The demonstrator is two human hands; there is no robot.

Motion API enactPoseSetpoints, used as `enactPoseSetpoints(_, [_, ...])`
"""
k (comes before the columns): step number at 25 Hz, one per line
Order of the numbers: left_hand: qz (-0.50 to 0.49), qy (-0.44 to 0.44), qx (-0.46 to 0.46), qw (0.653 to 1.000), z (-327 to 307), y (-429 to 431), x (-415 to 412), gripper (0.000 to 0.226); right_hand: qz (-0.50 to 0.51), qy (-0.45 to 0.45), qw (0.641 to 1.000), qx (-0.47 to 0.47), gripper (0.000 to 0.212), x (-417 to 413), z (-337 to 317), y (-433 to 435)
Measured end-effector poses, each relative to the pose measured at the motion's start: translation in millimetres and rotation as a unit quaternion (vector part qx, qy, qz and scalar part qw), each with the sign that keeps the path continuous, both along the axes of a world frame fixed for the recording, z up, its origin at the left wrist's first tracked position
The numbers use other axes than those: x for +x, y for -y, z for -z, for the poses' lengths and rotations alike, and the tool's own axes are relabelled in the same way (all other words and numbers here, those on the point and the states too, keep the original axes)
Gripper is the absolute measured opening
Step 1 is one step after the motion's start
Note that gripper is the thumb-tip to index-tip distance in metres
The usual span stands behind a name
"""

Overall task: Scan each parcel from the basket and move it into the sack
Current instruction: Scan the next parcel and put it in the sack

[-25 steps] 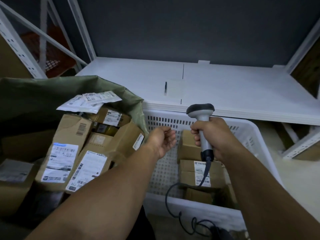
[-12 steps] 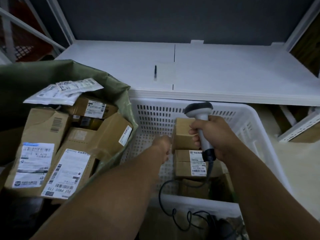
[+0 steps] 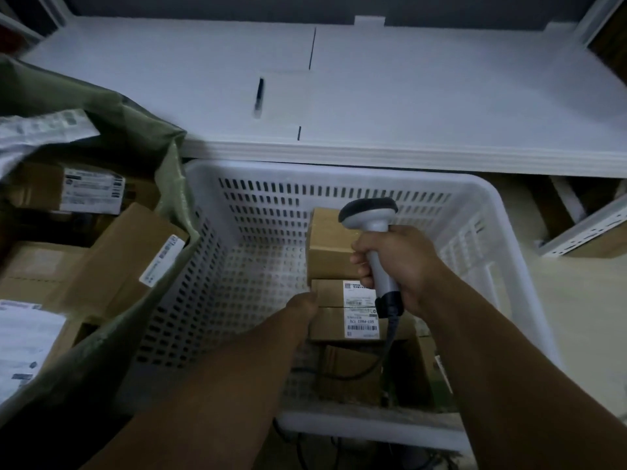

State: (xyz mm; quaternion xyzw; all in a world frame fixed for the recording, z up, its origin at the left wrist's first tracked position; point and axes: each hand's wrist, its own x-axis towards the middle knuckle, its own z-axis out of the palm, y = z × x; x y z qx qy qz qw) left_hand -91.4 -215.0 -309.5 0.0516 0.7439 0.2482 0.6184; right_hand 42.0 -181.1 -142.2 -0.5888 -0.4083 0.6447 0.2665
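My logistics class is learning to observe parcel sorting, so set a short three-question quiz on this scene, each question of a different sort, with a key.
1. True or false: the right hand grips the scanner above the basket.
2. The green sack lies on which side of the basket? A. the person's left B. the person's right C. inside it
3. Fill in: the parcel by the left hand bears a white ____.
Key: 1 true; 2 A; 3 label.

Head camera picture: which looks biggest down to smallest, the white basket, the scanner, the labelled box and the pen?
1. white basket, biggest.
2 and 3. labelled box and scanner look alike; the scanner is held nearer the camera, so I can't rank them.
4. pen, smallest.
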Motion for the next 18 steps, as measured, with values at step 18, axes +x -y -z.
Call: enactPoseSetpoints(18, [0.018,0.097,0.019,0.995,38.2,-17.0,49.3,0.019,-0.012,0.021,1.000,-0.005,0.006,19.5,16.7,-5.0])
